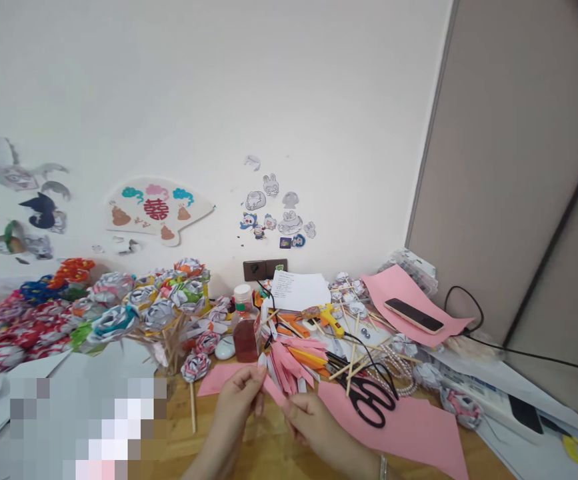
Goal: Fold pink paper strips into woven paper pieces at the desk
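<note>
My left hand (236, 400) and my right hand (313, 420) meet low in the middle over the wooden desk (263, 453). Both are pinched on a small pink paper strip (273, 390) stretched between them. A fan of cut pink and orange paper strips (291, 363) lies just beyond my fingers. Black-handled scissors (366, 397) rest on a pink paper sheet (409, 427) to the right of my right hand.
A heap of folded paper roses on sticks (119, 310) fills the left. A brown bottle (245, 330), a yellow glue gun (331, 319), loose wooden sticks and a phone (413, 315) on pink paper lie behind. Cables run along the right wall.
</note>
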`<state>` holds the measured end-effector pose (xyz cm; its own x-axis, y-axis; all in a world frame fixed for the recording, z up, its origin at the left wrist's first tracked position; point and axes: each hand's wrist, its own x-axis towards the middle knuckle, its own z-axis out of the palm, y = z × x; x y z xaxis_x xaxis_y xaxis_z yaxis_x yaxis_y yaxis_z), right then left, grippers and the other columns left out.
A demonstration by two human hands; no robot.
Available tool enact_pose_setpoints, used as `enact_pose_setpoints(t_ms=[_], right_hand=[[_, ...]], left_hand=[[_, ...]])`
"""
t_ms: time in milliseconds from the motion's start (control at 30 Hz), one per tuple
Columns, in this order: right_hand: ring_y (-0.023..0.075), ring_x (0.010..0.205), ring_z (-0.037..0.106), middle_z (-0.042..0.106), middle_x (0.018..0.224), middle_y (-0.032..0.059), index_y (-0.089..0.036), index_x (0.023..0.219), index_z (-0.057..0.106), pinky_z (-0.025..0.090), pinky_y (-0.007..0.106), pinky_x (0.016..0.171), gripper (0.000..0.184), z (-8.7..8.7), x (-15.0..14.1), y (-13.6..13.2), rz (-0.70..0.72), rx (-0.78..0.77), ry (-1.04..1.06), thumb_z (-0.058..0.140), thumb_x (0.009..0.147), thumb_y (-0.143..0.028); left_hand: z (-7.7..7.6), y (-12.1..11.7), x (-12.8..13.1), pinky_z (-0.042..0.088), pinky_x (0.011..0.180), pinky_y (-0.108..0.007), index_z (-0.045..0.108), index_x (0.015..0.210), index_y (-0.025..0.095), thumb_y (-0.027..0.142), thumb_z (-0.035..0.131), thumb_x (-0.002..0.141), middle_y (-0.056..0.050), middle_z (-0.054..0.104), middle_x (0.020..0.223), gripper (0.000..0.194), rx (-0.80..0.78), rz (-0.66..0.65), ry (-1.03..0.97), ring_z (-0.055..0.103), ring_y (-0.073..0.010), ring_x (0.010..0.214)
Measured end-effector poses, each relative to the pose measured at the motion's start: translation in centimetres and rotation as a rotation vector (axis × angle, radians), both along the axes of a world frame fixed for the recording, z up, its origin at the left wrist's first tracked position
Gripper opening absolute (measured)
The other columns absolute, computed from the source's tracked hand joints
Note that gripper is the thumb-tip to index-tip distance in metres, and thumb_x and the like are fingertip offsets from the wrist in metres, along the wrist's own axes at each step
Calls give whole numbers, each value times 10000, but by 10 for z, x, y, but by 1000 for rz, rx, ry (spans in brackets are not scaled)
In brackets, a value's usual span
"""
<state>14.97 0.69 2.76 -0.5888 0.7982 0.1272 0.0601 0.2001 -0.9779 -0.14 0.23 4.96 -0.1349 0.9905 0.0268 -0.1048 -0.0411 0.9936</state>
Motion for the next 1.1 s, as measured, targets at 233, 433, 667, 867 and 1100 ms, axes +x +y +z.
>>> enact_pose_setpoints(t_ms=[233,433,667,867,1100], right_hand=[[69,454,350,386,511,-36,-151,631,445,250,193,440,442,-3,-1,-4,41,-86,18,351,784,-555],[57,415,354,386,463,-46,-131,621,482,240,178,424,438,-13,2,4,70,-32,-20,379,793,-520],[54,419,364,412,481,-32,-123,577,486,241,176,412,439,-17,0,9,57,-20,2,422,771,-512],[52,448,370,421,522,-34,-131,629,503,268,169,439,334,-6,2,4,127,-55,65,420,799,-407],[63,485,377,435,527,-30,-130,582,526,264,168,454,291,2,5,10,-15,109,-53,431,785,-316]], left_hand=[[-1,3,0,143,339,-175,557,565,162,479,662,514,95,432,288,338,4,88,-58,292,-41,255],[-7,7,-3,208,346,-168,519,517,170,492,652,516,87,450,332,349,-9,85,-103,353,-51,288],[-12,8,-9,160,348,-167,559,539,154,470,647,553,104,395,259,328,20,129,-40,279,-38,266],[2,4,-8,270,369,-151,595,536,133,361,736,474,80,483,321,275,-10,130,-130,374,-47,339],[13,6,-22,360,403,-147,612,693,144,326,749,448,62,569,433,335,-106,131,-119,445,-58,395]])
